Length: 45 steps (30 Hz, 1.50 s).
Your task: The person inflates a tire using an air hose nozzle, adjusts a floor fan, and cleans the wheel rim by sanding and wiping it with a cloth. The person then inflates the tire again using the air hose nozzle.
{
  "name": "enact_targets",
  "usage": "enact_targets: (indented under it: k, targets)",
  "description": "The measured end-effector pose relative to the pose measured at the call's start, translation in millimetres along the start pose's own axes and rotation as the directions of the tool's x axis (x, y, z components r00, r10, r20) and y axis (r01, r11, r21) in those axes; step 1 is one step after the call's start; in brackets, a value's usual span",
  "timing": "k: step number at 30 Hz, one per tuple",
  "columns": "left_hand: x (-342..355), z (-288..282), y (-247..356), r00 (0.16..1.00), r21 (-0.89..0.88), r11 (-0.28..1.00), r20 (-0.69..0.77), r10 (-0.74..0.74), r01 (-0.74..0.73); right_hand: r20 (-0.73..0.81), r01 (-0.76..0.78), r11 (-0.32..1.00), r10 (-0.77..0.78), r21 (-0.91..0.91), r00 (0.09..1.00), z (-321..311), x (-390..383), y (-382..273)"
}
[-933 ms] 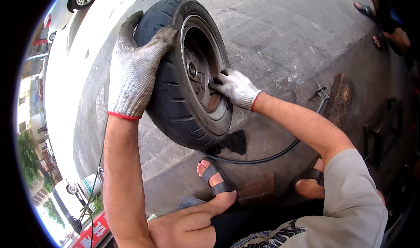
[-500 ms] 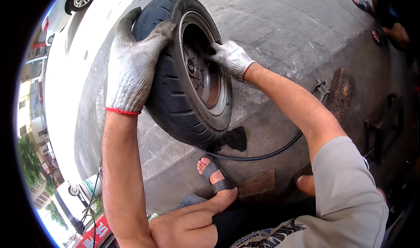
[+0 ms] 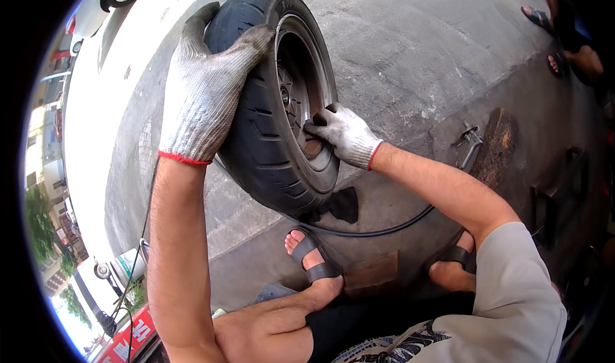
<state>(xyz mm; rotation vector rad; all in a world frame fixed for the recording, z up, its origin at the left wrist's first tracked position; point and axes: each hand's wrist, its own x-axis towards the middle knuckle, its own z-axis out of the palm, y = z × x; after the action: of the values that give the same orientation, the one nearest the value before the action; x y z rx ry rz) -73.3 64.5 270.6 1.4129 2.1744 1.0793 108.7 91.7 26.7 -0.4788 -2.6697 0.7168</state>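
Note:
A black treaded tyre on a metal wheel rim [image 3: 306,146] stands tilted on the ground before me. My left hand [image 3: 208,94], in a whitish knit glove with a red cuff, grips the tyre's upper left side, thumb on the sidewall and fingers over the tread. My right hand [image 3: 346,132], gloved alike with dirty dark fingertips, reaches into the rim's lower right part. Its fingers are drawn together at the rim's inner wall; whether they pinch anything small is hidden. The hub [image 3: 286,95] shows to the left of these fingers.
A black hose [image 3: 384,231] and a dark cloth [image 3: 344,204] lie by the tyre's foot. To the right are a metal clamp-like tool [image 3: 472,146] and a rough block [image 3: 496,146]. My sandalled feet are close below. Another person's feet [image 3: 557,63] show at the far right.
My right hand has moved down along the inside of the rim. The wheel and my left hand have shifted slightly right and up in view.

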Motion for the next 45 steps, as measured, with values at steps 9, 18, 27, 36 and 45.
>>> enact_targets:
  k: [9, 18, 27, 36, 45]
  targets:
    - [-2.3, -8.3, -2.5, 0.998, -0.191, 0.980, 0.002, -0.064, 0.063, 0.080, 0.057, 0.996, -0.051, -0.069, 0.995, 5.1, 15.3, 9.7]
    - [-0.8, -13.6, -4.7, 0.997, -0.170, 0.983, -0.011, -0.074, 0.071, -0.026, -0.019, 1.000, 0.020, 0.024, 0.999, 4.7, 1.6, -12.3]
    - [-2.4, -4.3, 12.8, 0.994, -0.115, 0.988, -0.009, -0.109, 0.108, 0.062, -0.180, 0.976, 0.174, 0.120, 0.983, -10.0, 4.0, -9.5]
    - [1.6, -23.0, -17.6, 0.989, -0.086, 0.986, -0.034, -0.144, 0.141, 0.360, -0.628, 0.718, 0.524, 0.301, 0.772, -84.7, -171.0, -41.2]
    - [-2.1, -20.4, -25.0, 0.989, 0.034, 0.995, -0.121, -0.089, 0.093, 0.642, -0.442, 0.800, 0.593, -0.405, 0.486, -123.2, -274.6, -78.2]
